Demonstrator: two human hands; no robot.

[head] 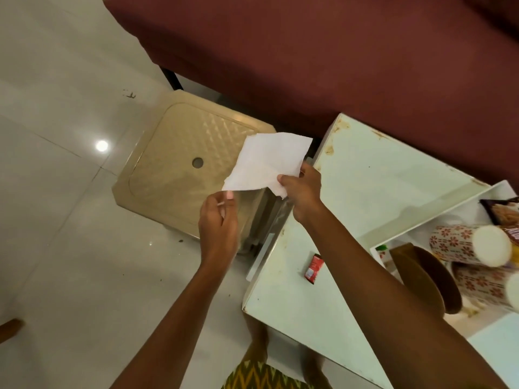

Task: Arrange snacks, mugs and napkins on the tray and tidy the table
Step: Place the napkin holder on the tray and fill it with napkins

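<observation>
Sofa (309,51), maroon, spans the far side. White tabletop (379,169) sits in front of it at right, with a beige stool (174,153) beside its left edge. The tray (434,217) on the tabletop carries a brown plate (429,273), floral mugs (455,242) and snack packets (502,211). The napkin (266,164) hangs over the stool, its near edge pinched in the right hand (303,192). The left hand (219,223) curls at the napkin's lower corner; I cannot tell whether its grip holds the napkin. A red sachet (314,264) lies on the tabletop.

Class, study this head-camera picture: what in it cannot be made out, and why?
- Head view: snack packet cut off by the right edge; print unreadable.
- Head view: lower mug cut off by the same edge.
- Head view: red sachet, lettering too small.
- Head view: whether the left hand pinches the napkin is unclear.
</observation>
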